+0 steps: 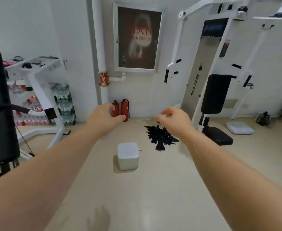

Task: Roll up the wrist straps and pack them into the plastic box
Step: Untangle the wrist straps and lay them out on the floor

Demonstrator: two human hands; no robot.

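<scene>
Straps point(161, 136) lie in a loose black heap on the floor point(153, 189), with the box point(128, 155) standing just to their left and a little nearer to us. It is a pale, square-sided box, and we cannot tell whether it has a lid on. We hold both bare arms stretched forward, well above the floor. Our left hand point(103, 116) is back up, its fingers loosely bent and its thumb pointing right, and it holds nothing. Our right hand point(175, 120) mirrors it, with its fingers half curled toward the left and nothing in them. In our view it overlaps the heap's upper right edge.

Beyond the left hand, two red extinguishers point(122, 109) stand against the wall under a glazed cabinet point(137, 39). A white machine point(211, 72) rises at the right, and its black seat point(217, 135) sits near the heap's right side. A flat scale point(239, 127) lies further right. At the left, a white rack point(37, 77) stands in front of stacked bottles point(64, 104).
</scene>
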